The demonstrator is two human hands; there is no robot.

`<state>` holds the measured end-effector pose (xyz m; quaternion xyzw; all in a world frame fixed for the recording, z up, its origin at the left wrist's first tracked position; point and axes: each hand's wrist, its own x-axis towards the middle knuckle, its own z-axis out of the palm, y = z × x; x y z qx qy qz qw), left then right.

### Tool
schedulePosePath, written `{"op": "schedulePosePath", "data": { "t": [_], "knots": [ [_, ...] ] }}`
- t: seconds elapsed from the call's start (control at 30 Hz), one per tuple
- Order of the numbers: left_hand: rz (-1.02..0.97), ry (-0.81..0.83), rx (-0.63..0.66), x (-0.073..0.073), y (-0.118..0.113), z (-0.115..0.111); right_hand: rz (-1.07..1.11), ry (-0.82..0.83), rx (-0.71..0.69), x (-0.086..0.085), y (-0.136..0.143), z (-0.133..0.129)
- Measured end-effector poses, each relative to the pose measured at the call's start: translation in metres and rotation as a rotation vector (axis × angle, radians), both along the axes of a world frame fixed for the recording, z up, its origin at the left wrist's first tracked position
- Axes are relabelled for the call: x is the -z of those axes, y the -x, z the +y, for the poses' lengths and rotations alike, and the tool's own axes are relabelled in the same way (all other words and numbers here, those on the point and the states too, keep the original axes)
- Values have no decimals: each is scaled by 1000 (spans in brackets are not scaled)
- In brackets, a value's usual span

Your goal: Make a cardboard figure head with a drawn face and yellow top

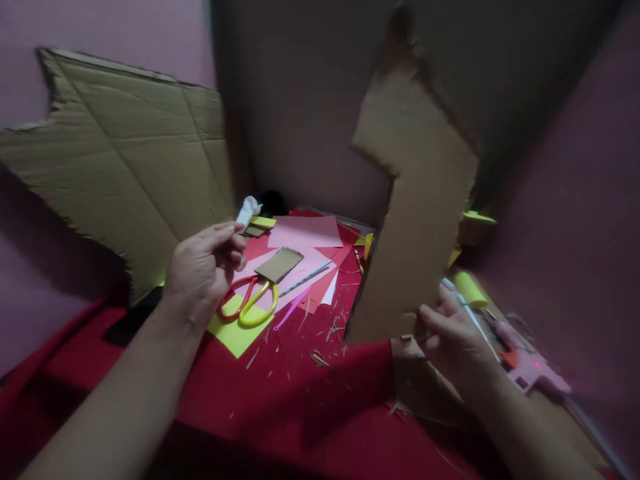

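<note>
1. Left forearm (110,400) and right forearm (535,427) are seen nearest, stretched from the lower corners over a red-covered bench (240,413)
2. By the right hand (457,333) an arrow-shaped cardboard piece (425,207) is gripped near its lower right corner, with the thumb laid on its face; it is held raised and upright, point up, right of centre
3. The left hand (200,273) is held with fingers bent and drawn narrowly together; whether anything is pinched in it cannot be told, though a white crumpled item (248,211) is seen just beyond its fingertips
4. At the left, a large cardboard sheet (135,147) with ragged edges is stood on edge, behind the left hand
5. Scissors (274,308) with one red and one yellow handle are laid near the left hand, their blades hidden by a small cardboard rectangle (280,265)
6. Beneath and around them, pink paper (306,231) and yellow paper (240,337) are spread, with a blue stick (307,278) and a purple stick (291,310) set alongside
7. Cardboard scraps (320,359) are scattered across the middle of the red cover
8. Beyond the right forearm a pink glue gun (533,367) is placed, near a yellow roll (470,289)
</note>
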<state>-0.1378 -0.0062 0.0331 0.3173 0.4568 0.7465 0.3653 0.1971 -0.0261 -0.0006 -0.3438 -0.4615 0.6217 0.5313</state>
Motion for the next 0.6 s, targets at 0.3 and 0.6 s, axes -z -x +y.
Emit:
{"op": "schedulePosePath", "data": {
  "t": [0.3,0.6],
  "knots": [
    [169,65,-319,-3,57,8,-70,304,-375,22,4,-4],
    [610,364,-428,8,114,18,-252,549,-579,27,-5,-12]
  ]
}}
